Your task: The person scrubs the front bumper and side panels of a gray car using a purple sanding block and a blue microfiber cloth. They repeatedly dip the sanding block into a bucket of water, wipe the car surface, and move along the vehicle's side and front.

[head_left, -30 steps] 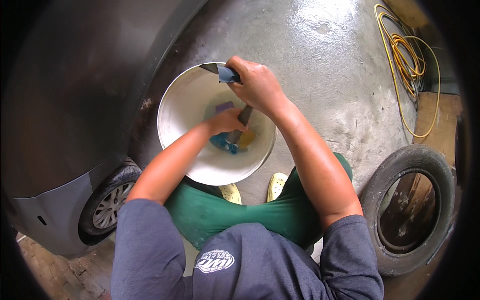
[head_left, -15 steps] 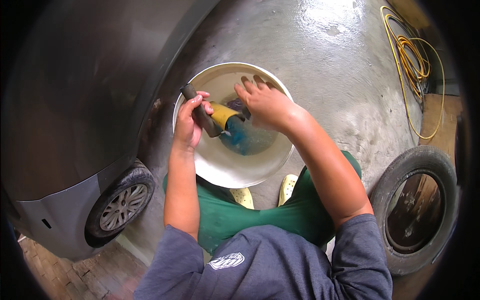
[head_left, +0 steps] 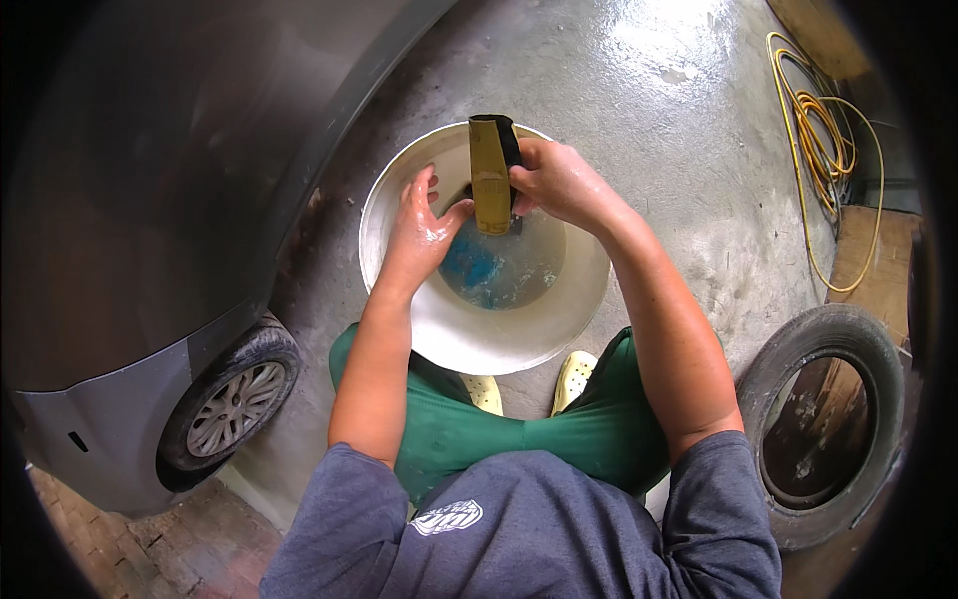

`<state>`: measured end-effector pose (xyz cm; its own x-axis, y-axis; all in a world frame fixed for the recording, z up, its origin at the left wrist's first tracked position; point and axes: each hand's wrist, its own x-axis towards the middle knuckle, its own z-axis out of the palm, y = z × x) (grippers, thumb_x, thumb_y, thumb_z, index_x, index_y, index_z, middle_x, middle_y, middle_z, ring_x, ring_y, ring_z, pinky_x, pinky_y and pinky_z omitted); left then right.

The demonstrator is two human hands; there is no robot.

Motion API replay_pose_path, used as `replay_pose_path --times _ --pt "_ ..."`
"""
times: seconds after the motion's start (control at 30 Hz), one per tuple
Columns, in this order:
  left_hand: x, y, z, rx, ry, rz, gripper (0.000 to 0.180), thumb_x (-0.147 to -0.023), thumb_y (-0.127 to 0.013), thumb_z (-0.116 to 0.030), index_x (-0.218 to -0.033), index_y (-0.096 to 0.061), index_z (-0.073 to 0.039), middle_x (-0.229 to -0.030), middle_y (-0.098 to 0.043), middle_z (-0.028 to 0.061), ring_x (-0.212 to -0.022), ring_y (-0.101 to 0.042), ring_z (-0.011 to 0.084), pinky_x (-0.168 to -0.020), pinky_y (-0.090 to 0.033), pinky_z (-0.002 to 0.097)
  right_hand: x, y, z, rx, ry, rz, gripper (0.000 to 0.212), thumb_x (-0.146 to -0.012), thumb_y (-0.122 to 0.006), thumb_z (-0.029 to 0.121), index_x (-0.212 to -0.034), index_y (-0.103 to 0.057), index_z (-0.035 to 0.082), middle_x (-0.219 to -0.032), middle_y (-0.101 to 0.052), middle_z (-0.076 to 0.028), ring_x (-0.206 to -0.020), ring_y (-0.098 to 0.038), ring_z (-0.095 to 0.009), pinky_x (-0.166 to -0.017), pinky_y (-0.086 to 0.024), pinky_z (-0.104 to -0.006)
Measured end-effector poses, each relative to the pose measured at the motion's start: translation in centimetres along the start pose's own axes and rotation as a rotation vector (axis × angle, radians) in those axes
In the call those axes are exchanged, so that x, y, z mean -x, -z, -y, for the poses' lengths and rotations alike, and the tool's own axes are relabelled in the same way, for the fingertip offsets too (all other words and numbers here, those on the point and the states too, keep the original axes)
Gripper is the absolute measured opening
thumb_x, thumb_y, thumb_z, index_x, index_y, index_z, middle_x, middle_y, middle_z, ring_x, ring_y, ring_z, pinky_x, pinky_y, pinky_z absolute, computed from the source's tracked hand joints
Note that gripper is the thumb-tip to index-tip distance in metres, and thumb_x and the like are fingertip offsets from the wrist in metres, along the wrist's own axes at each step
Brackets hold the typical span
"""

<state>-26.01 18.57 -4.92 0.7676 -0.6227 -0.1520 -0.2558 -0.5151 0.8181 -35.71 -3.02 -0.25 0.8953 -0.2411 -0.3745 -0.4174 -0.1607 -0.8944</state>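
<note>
My right hand [head_left: 559, 182] pinches the right side of a curled yellow-backed sheet with a dark inner face, which looks like sandpaper [head_left: 489, 180]. The sheet stands up over a round white basin [head_left: 479, 349] of water. Fingers apart, my wet left hand [head_left: 424, 235] is beside the sheet's lower left edge; its thumb tip is close to it, and I cannot tell if they touch. Part of something dark shows behind the sheet, mostly hidden. Blue material [head_left: 479, 270] lies blurred under the water.
At the left stands a dark grey car [head_left: 180, 200] with its wheel [head_left: 235, 409] near me. A loose tire [head_left: 758, 429] leans at the right, below a coiled yellow hose [head_left: 823, 140]. The concrete floor [head_left: 679, 150] is wet and shiny; my yellow clogs [head_left: 574, 379] are beside the basin.
The yellow sheet has moved up and right, from near my left hand into my right. My left hand has let go of the dark grey cylinder-like block it held.
</note>
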Motion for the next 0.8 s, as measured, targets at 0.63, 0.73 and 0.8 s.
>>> replay_pose_path --times 0.63,0.73,0.8 --pt "0.3 0.6 -4.1 -0.415 -0.626 -0.289 0.027 -0.078 -0.080 0.003 -0.099 -0.074 -0.015 -0.152 -0.055 0.0065 -0.149 -0.037 0.0347 -0.122 -0.035 0.0457 1.2 3.3 0.7 -0.083 0.212 -0.045 0.049 -0.102 -0.064 0.003 -0.150 -0.054 0.008 -0.089 -0.063 -0.001 -0.078 -0.058 -0.008 -0.073 -0.054 -0.0296" --pt "0.2 0.5 -4.5 -0.196 -0.588 -0.318 0.022 -0.083 -0.080 -0.001 -0.100 -0.075 -0.014 -0.135 -0.069 0.0045 -0.142 -0.049 0.0314 -0.122 -0.036 0.0448 1.6 4.1 1.2 -0.181 0.258 0.001 0.039 -0.104 -0.063 0.007 -0.143 -0.062 0.007 -0.091 -0.066 -0.001 -0.080 -0.062 -0.007 -0.074 -0.055 -0.0276" --pt "-0.2 0.9 -3.1 -0.014 -0.544 -0.261 0.019 -0.087 -0.080 -0.005 -0.104 -0.075 -0.014 -0.123 -0.074 0.0033 -0.134 -0.058 0.0286 -0.120 -0.039 0.0435 1.1 4.0 1.2 -0.263 0.178 0.044 0.037 -0.103 -0.064 0.012 -0.139 -0.064 0.005 -0.094 -0.069 -0.003 -0.078 -0.064 -0.008 -0.076 -0.056 -0.0270"
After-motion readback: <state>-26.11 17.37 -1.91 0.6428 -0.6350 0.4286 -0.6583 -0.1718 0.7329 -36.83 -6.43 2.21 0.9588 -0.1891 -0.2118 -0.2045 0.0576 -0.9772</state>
